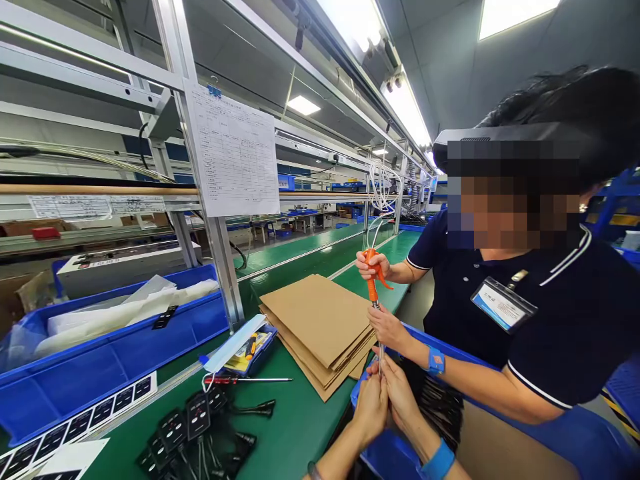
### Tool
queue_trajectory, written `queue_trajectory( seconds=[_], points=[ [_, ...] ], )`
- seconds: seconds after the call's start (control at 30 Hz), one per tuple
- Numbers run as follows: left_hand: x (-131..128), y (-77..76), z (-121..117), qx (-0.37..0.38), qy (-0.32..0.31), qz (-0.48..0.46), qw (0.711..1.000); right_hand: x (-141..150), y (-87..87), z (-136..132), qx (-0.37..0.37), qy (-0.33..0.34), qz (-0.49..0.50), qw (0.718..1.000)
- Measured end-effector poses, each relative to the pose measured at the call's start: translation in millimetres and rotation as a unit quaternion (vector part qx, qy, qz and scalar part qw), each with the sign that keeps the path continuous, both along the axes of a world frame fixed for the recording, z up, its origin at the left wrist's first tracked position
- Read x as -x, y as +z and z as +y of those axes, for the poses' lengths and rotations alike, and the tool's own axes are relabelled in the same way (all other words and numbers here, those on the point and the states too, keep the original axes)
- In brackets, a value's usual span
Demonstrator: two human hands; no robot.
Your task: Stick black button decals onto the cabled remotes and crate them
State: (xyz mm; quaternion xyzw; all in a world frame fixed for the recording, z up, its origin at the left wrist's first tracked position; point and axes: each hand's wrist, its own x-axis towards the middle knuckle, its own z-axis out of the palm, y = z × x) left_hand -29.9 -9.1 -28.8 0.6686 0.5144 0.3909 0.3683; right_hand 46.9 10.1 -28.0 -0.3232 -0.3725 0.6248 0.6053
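Observation:
Side by side above the blue bin, my left hand point(371, 405) and my right hand point(399, 392) are closed, fingertips together. What they pinch is too small and covered to make out. The thin metal nozzle of an orange air blow gun point(371, 280) points straight down between my fingers. A co-worker across from me grips the blow gun's handle with one hand point(370, 265) and steadies the nozzle with the other hand point(389, 328). Beneath the hands, a blue bin point(393, 457) holds black cables point(435, 407).
Stacked brown cardboard sheets point(320, 313) lie on the green bench point(300, 420). Nearer are a screwdriver point(260, 380), a small blue tray point(267, 343) and several black devices with cables point(197, 413). A long blue bin point(125, 353) and metal post point(225, 267) stand left.

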Motion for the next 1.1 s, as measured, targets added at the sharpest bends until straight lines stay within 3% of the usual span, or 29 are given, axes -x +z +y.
queue_trajectory(
  seconds=[0.5, 0.87, 1.1],
  points=[
    [9.6, 8.8, -3.7, -0.034, -0.01, 0.074, 0.997, 7.3, -4.0, -1.4, 0.004, 0.0, 0.015, 1.0],
    [14.5, 2.0, -10.8, -0.031, -0.015, 0.087, 0.996, 9.1, -11.1, -7.4, 0.005, 0.005, 0.004, 1.0],
    [16.5, 5.5, -11.1, -0.034, -0.019, 0.101, 0.994, 10.7, -8.2, -7.3, -0.001, 0.016, 0.004, 1.0]
  ],
)
